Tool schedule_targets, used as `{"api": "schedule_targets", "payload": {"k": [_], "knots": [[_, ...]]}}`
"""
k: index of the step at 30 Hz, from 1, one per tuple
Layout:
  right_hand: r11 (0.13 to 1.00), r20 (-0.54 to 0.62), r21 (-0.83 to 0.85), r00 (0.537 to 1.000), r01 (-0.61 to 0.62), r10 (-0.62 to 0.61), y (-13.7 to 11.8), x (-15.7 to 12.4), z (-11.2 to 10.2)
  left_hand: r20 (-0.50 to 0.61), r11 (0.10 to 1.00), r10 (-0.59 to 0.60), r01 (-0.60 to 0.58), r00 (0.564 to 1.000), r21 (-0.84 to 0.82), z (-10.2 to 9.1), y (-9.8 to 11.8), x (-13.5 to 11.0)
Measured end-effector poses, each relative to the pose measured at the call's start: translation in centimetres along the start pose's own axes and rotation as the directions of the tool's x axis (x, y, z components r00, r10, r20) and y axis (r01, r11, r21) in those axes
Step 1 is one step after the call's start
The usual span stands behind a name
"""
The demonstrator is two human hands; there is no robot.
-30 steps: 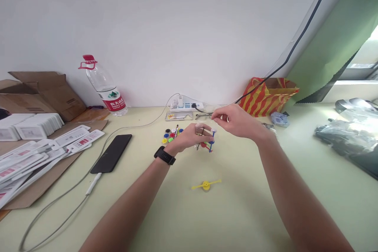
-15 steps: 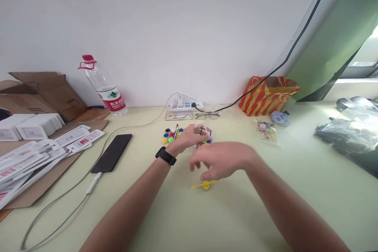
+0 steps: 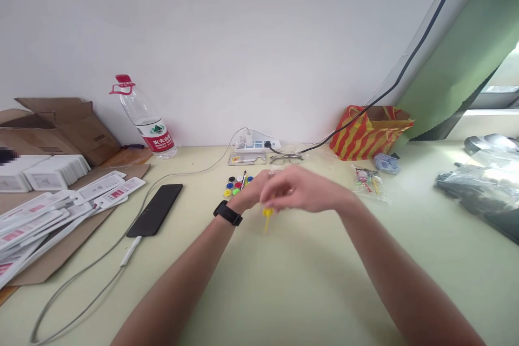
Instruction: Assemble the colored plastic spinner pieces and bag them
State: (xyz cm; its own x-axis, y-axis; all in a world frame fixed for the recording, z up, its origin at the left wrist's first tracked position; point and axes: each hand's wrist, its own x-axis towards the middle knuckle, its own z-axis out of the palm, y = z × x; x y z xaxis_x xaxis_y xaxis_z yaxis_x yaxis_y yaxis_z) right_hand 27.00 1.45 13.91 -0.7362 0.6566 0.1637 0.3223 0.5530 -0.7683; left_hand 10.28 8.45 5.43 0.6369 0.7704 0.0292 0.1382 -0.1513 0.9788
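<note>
Yellow and slightly blurred, a small piece with a thin rod (image 3: 267,213) is pinched between the closed fingertips of the right hand (image 3: 299,189), over the table (image 3: 316,286), its rod pointing down. Just behind, the left hand (image 3: 253,190), wearing a black watch (image 3: 227,213), has its fingers mostly hidden, so their opening and hold cannot be told. Small coloured discs (image 3: 227,193) lie beside that hand, with a phone (image 3: 156,211) farther left and a clear packet (image 3: 368,181) well to the right.
</note>
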Motion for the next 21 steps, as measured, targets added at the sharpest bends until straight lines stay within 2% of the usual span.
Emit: {"api": "schedule_targets", "payload": {"k": [1, 2, 4, 6, 7, 8, 10, 14, 19, 21], "knots": [[1.0, -0.16, 0.007, 0.987, 0.015, -0.013, -0.4, -0.6, -1.1, 0.004, 1.0, 0.001, -0.001, 1.0, 0.005, 0.0, 0.1, 0.0], [1.0, -0.32, -0.002, 0.947, 0.027, -0.026, -0.7, -1.2, -2.0, 0.012, 1.0, -0.01, 0.01, 1.0, 0.001, 0.0, 0.1, -0.1], [0.998, -0.569, -0.064, 0.821, 0.02, -0.053, -1.2, -2.4, -3.5, 0.033, 0.999, -0.044, 0.045, 0.998, -0.012, 0.2, 0.1, 0.0], [0.991, -0.704, -0.134, 0.706, -0.029, -0.075, -1.2, -3.3, -4.4, 0.056, 0.997, -0.072, 0.074, 0.996, -0.02, 0.3, 0.1, 0.1], [0.984, -0.735, -0.166, 0.673, -0.065, -0.08, -1.0, -3.6, -4.7, 0.069, 0.997, -0.077, 0.078, 0.995, -0.018, 0.4, 0.0, 0.1], [0.975, -0.747, -0.197, 0.66, -0.104, -0.081, -0.8, -3.8, -4.9, 0.078, 0.997, -0.076, 0.077, 0.994, -0.013, 0.4, 0.0, 0.2], [0.952, -0.725, -0.25, 0.686, -0.175, -0.064, -0.2, -3.9, -5.1, 0.087, 0.997, -0.073, 0.073, 0.994, -0.003, 0.4, -0.1, 0.2], [0.925, -0.604, -0.295, 0.797, -0.239, 0.013, 1.3, -3.1, -4.7, 0.101, 0.997, -0.073, 0.074, 0.992, -0.008, 0.5, -0.1, 0.2], [0.959, -0.469, -0.207, 0.88, -0.192, 0.074, 2.3, -1.9, -3.8, 0.104, 0.996, -0.065, 0.07, 0.993, -0.054, 1.0, 0.3, 0.2], [0.959, -0.443, -0.226, 0.895, -0.174, 0.058, 2.4, -1.8, -3.7, 0.108, 0.996, -0.038, 0.046, 0.993, -0.076, 1.0, 0.4, 0.2]]}}
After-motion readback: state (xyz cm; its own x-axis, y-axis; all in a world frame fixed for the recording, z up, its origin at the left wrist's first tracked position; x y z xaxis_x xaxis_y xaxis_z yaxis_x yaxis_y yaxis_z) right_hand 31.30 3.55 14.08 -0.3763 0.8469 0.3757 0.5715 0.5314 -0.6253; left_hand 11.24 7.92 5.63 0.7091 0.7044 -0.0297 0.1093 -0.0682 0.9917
